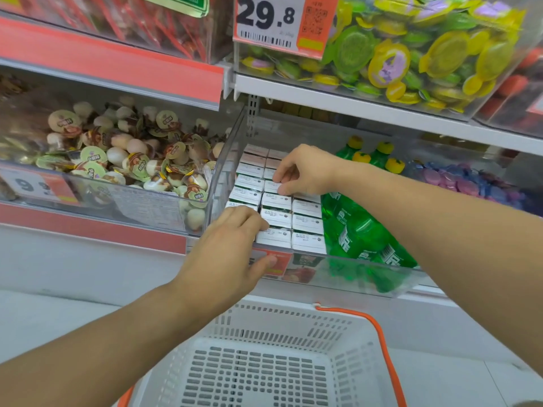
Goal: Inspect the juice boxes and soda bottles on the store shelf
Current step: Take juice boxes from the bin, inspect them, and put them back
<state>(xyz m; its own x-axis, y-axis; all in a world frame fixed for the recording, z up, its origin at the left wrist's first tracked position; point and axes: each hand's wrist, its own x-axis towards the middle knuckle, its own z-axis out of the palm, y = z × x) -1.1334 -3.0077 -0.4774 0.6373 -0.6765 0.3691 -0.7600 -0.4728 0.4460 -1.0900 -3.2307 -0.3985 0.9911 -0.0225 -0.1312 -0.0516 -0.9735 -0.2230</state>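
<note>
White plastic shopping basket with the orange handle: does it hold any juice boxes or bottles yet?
No: the white plastic shopping basket shows only its bare slotted floor.

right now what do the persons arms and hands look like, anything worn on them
Both forearms are bare as far as the view shows, with no sleeves in sight. The left hand and right hand wear no gloves, and no rings, watch or bracelet can be seen on them.

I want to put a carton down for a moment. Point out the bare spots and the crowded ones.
The white basket below the shelf shows a bare floor between its slotted walls. The clear bin is crowded: juice boxes packed edge to edge, green soda bottles tight on their right, left hand and right hand on the boxes.
</note>
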